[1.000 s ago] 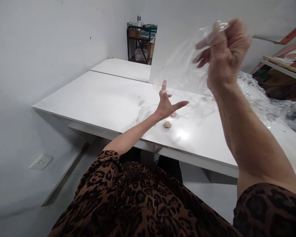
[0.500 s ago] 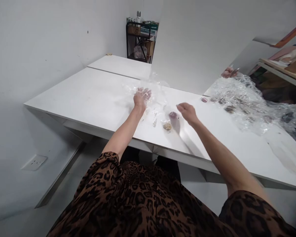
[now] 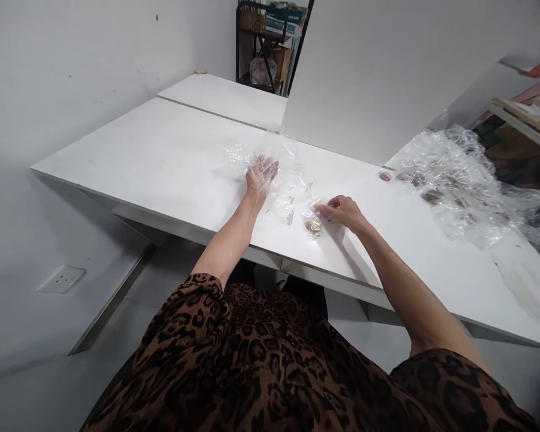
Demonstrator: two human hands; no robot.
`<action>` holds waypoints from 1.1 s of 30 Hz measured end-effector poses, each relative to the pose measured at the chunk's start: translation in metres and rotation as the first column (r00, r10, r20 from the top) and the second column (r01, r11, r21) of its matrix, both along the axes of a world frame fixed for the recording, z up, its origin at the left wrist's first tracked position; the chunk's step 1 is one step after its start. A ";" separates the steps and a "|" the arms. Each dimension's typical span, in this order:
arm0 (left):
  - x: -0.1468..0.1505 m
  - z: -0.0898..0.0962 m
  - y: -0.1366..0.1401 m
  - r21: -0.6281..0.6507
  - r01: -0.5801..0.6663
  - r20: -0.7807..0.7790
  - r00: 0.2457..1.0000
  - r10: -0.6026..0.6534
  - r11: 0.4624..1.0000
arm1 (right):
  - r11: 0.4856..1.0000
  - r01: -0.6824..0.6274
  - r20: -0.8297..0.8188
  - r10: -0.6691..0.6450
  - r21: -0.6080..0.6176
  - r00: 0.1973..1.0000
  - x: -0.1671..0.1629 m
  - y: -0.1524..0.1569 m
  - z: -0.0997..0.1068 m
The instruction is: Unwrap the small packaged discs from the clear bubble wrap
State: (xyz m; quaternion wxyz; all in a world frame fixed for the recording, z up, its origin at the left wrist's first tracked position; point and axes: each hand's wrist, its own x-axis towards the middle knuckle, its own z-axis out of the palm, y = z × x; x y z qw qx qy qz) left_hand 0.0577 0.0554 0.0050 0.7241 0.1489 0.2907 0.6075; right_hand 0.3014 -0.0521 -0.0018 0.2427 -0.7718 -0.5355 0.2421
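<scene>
Head view, one: worn on the person's head, facing forward and steeply down over the white table (image 3: 162, 150). Nearest: patterned garment (image 3: 261, 360), along lower edge. Mid-depth, near centre: left hand (image 3: 257, 174), right hand (image 3: 344, 211). Far: black rack (image 3: 261, 35), cropped above. Left: wall (image 3: 85, 84). Far right: dim, seemingly shelving (image 3: 524, 127).

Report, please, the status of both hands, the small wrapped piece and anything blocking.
Left hand open, partly under clear plastic. Right hand at the small wrapped piece, grip unclear. Crumpled plastic heap to the right, apart from both hands.
</scene>
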 end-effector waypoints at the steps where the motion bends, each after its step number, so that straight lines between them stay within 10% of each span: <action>1: -0.001 0.002 -0.002 0.000 0.013 0.014 1.000 -0.013 1.000 | 1.000 -0.012 0.011 0.012 -0.013 1.000 -0.001 -0.003 0.000; 13: -0.005 -0.003 -0.004 -0.020 -0.008 0.100 0.995 0.010 1.000 | 0.974 0.085 -0.550 0.045 0.209 0.834 -0.010 -0.034 0.026; 22: -0.002 -0.007 0.003 -0.010 0.033 0.080 0.996 -0.033 0.999 | 0.969 -0.192 0.146 0.169 0.157 0.975 -0.061 -0.068 -0.008; 33: -0.003 -0.019 0.010 0.037 0.056 0.050 0.997 -0.058 0.998 | 0.946 -0.248 -0.172 0.286 0.211 0.943 -0.071 -0.058 -0.003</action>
